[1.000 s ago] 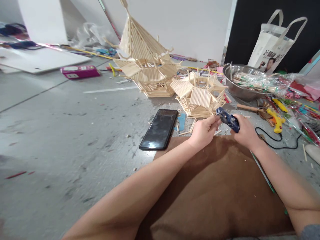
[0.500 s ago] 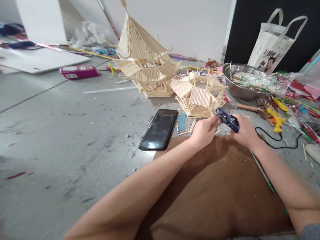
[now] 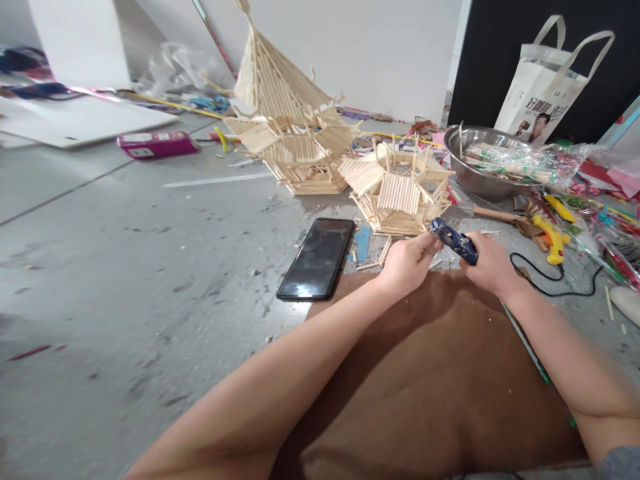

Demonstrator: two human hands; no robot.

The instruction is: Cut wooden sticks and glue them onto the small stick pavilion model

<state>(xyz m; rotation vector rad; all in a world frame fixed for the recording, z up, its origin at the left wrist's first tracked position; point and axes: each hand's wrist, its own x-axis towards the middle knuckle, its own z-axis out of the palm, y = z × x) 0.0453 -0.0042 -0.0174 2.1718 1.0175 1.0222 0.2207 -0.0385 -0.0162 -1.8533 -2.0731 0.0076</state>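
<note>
My right hand point(image 3: 489, 262) is closed around a dark blue hand tool point(image 3: 455, 241), worn and flecked with white; its exact kind is not clear. The tool's far end points left, right by the fingertips of my left hand point(image 3: 407, 262). Those fingers are pinched together, and whatever lies between them is too small or hidden to name. Just beyond both hands stands a small many-sided wooden-stick model point(image 3: 399, 193) with slanted roof panels. Behind it to the left rises a taller stick pavilion point(image 3: 300, 150) with a pointed roof.
A black phone point(image 3: 316, 259) lies left of my hands, beside a brown cloth point(image 3: 440, 373). At right are a yellow glue gun point(image 3: 554, 241) with a black cord, a metal bowl point(image 3: 460, 170) of sticks and a white bag point(image 3: 537, 93). A purple packet point(image 3: 157, 145) lies far left.
Both hands and the blue tool stay almost in place. The whole view has shifted very slightly; nothing has been picked up or let go.
</note>
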